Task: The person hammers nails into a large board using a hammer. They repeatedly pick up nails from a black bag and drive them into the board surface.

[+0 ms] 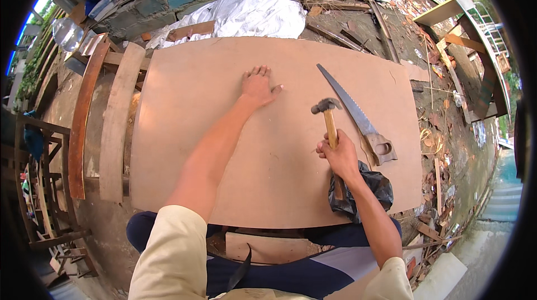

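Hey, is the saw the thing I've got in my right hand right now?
No, your right hand grips the hammer, while the saw lies on the brown board to the hammer's right.

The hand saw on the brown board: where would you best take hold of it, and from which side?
Probably by its wooden handle, from the near side, fingers through the grip opening. The hand saw lies flat with its handle at the near end, blade pointing away and teeth facing right, so that approach should avoid the teeth. The right hand holds a hammer.
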